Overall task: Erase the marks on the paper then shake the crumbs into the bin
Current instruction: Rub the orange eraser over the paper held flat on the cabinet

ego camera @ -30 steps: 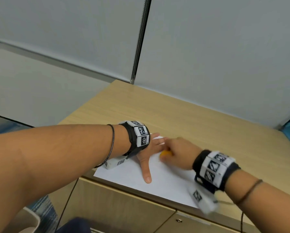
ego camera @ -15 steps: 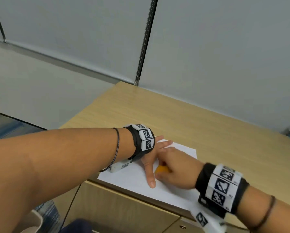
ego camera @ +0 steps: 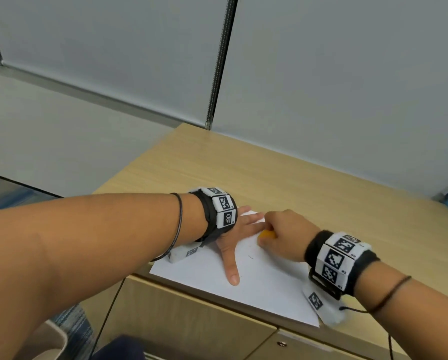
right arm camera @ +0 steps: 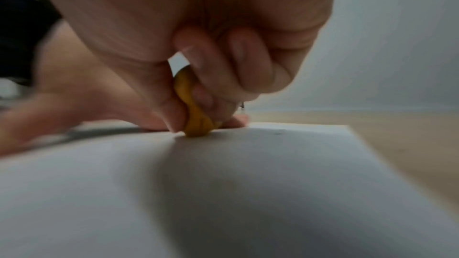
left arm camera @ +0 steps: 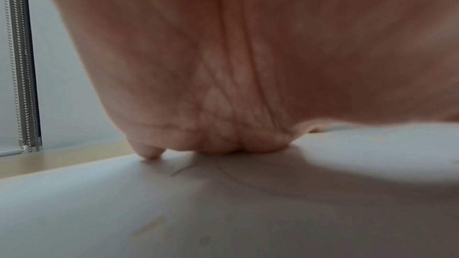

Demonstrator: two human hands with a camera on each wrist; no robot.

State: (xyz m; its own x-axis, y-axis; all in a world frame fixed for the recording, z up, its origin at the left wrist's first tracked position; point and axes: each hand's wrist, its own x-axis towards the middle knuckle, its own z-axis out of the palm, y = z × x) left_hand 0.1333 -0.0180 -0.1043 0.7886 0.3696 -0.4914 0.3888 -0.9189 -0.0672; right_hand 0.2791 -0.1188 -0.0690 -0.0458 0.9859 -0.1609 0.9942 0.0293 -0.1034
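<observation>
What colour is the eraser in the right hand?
Yellow-orange. The eraser shows best in the right wrist view, pinched by the right hand against the paper.

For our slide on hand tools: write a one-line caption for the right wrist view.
Right hand pinches a yellow eraser against the white paper.

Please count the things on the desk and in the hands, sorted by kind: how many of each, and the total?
Paper sheet: 1
Yellow eraser: 1, gripped by the right hand
Hands on the paper: 2, with the left hand pressing flat
Total: 4
</observation>
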